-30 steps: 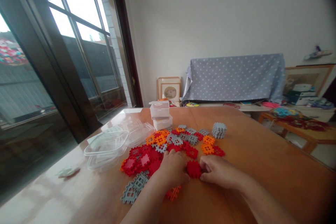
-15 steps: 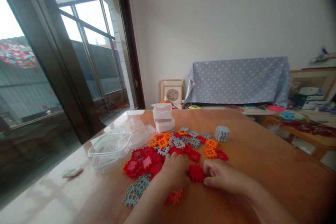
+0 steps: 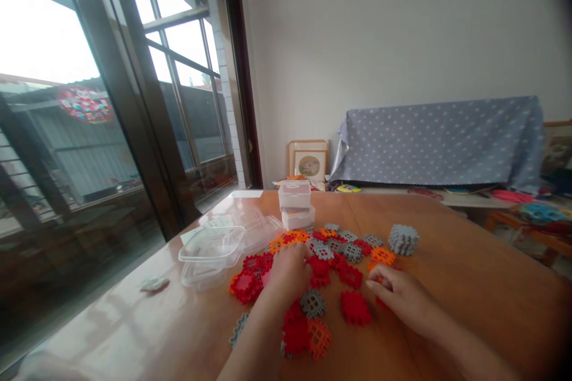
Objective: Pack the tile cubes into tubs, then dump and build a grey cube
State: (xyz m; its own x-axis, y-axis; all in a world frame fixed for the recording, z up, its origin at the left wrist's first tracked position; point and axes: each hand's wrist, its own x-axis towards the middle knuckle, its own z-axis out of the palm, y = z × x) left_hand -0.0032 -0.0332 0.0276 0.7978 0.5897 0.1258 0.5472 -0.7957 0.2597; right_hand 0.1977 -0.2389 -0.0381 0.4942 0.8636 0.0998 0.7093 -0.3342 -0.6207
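Flat interlocking plastic tiles (image 3: 339,247) in red, orange and grey lie scattered in the middle of a wooden table (image 3: 469,292). My left hand (image 3: 288,271) rests palm-down on the red tiles at the left of the pile, with its fingertips buried among them. My right hand (image 3: 397,294) is curled, its fingertips pinched on a red tile at the pile's right edge. A small stack of red tiles (image 3: 355,308) lies untouched on the table between my hands. Near my left forearm sit a grey tile (image 3: 313,302) and red and orange tiles (image 3: 306,336).
A grey tile cube (image 3: 403,239) stands at the pile's far right. Clear plastic containers (image 3: 212,247) and two small white boxes (image 3: 295,205) sit to the left. A small pale object (image 3: 154,283) lies near the window side. A cloth-covered sofa (image 3: 438,140) stands behind.
Both hands have let go of the red stack, which now lies between them. My left hand moved up into the pile, my right hand moved right. The camera turned left.
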